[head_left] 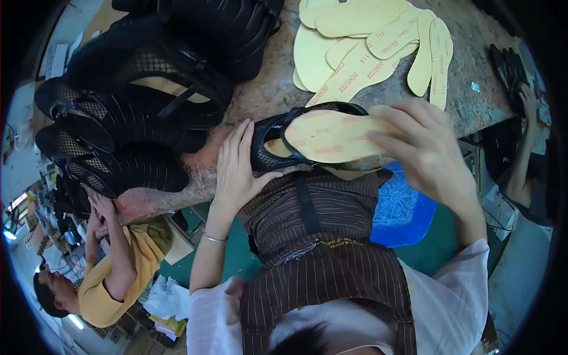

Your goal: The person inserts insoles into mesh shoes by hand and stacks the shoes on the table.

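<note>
A black shoe with mesh panels lies sideways at the near edge of the workbench, close against my apron. My left hand cups its toe, fingers along the far side and thumb spread on the near side. Over the shoe's opening, a pale yellow insole with red print lies tilted. My right hand pinches the insole's right end between thumb and fingers. Pale yellow material also shows inside the shoe by the toe. The heel is mostly hidden under the insole and my right hand.
Loose yellow insoles are heaped at the far side of the workbench. Several black shoes are stacked at left. A blue plastic crate sits below the edge. Co-workers are at left and right, the right one's hand by dark shoes.
</note>
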Demonstrator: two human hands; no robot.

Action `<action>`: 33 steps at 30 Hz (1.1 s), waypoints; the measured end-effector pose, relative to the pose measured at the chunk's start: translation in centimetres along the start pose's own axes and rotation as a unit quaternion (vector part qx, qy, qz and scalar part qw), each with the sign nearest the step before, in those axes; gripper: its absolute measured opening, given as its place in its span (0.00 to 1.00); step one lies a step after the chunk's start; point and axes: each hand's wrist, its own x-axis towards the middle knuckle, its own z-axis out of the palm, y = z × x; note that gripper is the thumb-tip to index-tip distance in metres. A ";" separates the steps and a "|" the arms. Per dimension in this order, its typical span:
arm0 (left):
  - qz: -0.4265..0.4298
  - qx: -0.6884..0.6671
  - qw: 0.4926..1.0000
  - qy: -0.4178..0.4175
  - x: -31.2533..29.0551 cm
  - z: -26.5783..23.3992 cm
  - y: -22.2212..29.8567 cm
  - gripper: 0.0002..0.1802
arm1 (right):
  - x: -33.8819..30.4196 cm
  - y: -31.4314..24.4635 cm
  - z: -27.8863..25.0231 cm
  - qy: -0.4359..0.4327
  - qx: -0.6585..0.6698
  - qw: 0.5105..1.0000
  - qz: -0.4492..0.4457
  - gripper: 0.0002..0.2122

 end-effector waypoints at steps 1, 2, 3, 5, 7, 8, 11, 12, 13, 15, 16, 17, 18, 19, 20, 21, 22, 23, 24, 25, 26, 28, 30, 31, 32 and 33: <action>-0.002 -0.023 1.000 0.008 0.0 0.2 -0.2 0.58 | 0.9 -0.5 0.9 -0.004 -0.007 1.000 0.000 0.16; -0.005 -0.046 0.999 0.016 0.0 0.4 -0.4 0.59 | 1.8 -0.8 1.8 -0.007 0.014 1.000 -0.015 0.17; -0.008 -0.051 0.998 0.019 -0.2 0.4 -0.5 0.59 | 2.6 -1.1 2.8 -0.011 0.039 0.999 -0.034 0.17; 0.011 -0.066 0.997 0.035 0.0 0.6 -0.5 0.59 | 3.3 -1.4 5.2 -0.016 0.075 0.997 -0.032 0.16; 0.012 -0.075 0.996 0.043 0.1 0.8 -0.6 0.59 | 4.2 -2.3 6.7 -0.018 0.116 0.993 -0.030 0.16; 0.013 -0.080 0.996 0.048 0.1 0.9 -0.7 0.58 | 4.6 -2.9 7.2 -0.011 0.111 0.993 -0.023 0.16; 0.014 -0.091 0.994 0.052 0.2 0.9 -0.9 0.57 | 5.2 -3.5 8.0 -0.020 0.098 0.995 -0.009 0.17; 0.010 -0.095 0.994 0.051 0.2 0.9 -1.0 0.56 | 5.3 -3.7 8.0 -0.033 0.089 0.995 -0.003 0.18; 0.007 -0.100 0.994 0.050 0.2 0.8 -1.0 0.55 | 5.4 -3.8 8.1 -0.046 0.080 0.996 0.003 0.20; 0.023 -0.076 0.995 0.065 0.5 0.3 -0.5 0.50 | 5.6 -3.9 8.3 -0.051 0.066 0.996 0.005 0.17; 0.041 -0.048 0.995 0.081 0.5 0.3 -0.3 0.44 | 5.7 -3.9 8.4 -0.053 0.053 0.997 0.004 0.15; 0.043 -0.053 0.994 0.080 0.2 0.8 0.0 0.44 | 5.8 -4.0 8.4 -0.056 0.052 0.997 0.009 0.15; 0.085 -0.036 0.991 0.096 -0.3 1.1 0.4 0.37 | 6.0 -4.2 8.4 -0.057 0.042 0.997 0.003 0.12; 0.126 -0.019 0.986 0.112 -0.5 1.2 0.9 0.30 | 6.2 -4.4 8.4 -0.059 0.033 0.998 -0.003 0.11; 0.106 -0.030 0.990 0.089 -0.5 1.4 1.6 0.22 | 6.3 -4.4 8.5 -0.061 0.034 0.998 -0.001 0.11; 0.094 -0.034 0.993 0.067 0.0 1.3 2.3 0.22 | 6.3 -4.4 8.6 -0.055 0.024 0.998 -0.005 0.09; 0.087 -0.036 0.994 0.060 0.0 1.9 2.5 0.23 | 6.4 -4.4 8.7 -0.049 0.015 0.999 -0.009 0.09; 0.080 -0.038 0.995 0.054 0.0 2.4 2.6 0.25 | 6.4 -4.5 8.8 -0.050 0.015 0.999 -0.007 0.09; 0.083 -0.040 0.994 0.052 0.1 2.5 2.7 0.25 | 6.4 -4.5 8.8 -0.066 0.010 0.998 0.000 0.08; 0.073 -0.042 0.996 0.031 0.2 2.6 2.7 0.27 | 6.4 -4.6 8.8 -0.082 0.005 0.997 0.007 0.08; 0.064 -0.043 0.997 0.009 0.3 2.7 2.8 0.30 | 6.5 -4.6 8.9 -0.082 0.004 0.997 0.011 0.08; 0.057 -0.042 0.998 0.002 0.3 2.8 3.0 0.32 | 6.4 -4.6 9.3 -0.066 -0.001 0.998 0.000 0.07; 0.049 -0.041 0.998 -0.004 0.3 2.9 3.0 0.34 | 6.4 -4.7 9.4 -0.072 0.002 0.997 0.005 0.07; 0.049 -0.039 0.998 -0.004 0.2 2.9 3.0 0.35 | 6.4 -4.8 9.4 -0.076 0.003 0.997 0.008 0.08; 0.048 -0.037 0.998 -0.004 0.2 2.9 3.0 0.35 | 6.4 -4.7 9.3 -0.077 0.004 0.997 0.009 0.08; 0.049 -0.037 0.998 -0.005 0.2 2.9 3.0 0.35 | 6.3 -4.7 9.4 -0.081 0.001 0.997 0.007 0.09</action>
